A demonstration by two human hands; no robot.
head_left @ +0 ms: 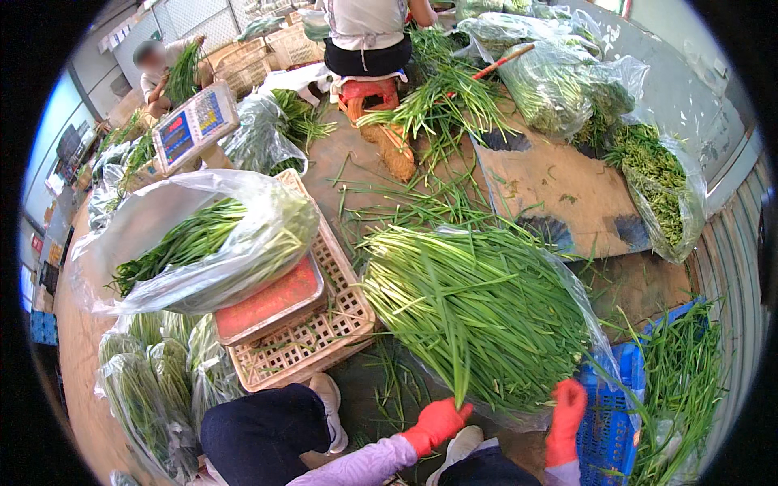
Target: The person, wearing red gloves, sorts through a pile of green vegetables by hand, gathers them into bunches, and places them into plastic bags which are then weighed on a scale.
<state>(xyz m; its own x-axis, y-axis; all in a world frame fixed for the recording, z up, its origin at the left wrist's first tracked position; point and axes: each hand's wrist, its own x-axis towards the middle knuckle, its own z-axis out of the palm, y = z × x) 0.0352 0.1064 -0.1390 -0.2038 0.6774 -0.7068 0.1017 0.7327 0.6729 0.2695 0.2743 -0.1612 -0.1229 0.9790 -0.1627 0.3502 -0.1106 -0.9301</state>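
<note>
A large heap of long green chive-like stalks [486, 324] lies in front of me on a clear plastic sheet or bag, paler ends toward the left. My left hand [438, 427], in an orange-red glove, pinches the tips of a few long leaves [454, 348] that stretch across the heap's near side. At the heap's lower right corner is my right hand [566, 417], gloved alike, its fingers curled in; whatever they grip, if anything, is hidden. Beside that hand stands a blue plastic crate [604, 425].
An open bag of greens [284, 239] rests on a scale with a red platform [271, 304], atop a plastic crate [340, 324]. Bagged greens [166, 364] stand at left. Loose greens [685, 389] lie at right, cardboard [559, 186] beyond. Two people work farther back.
</note>
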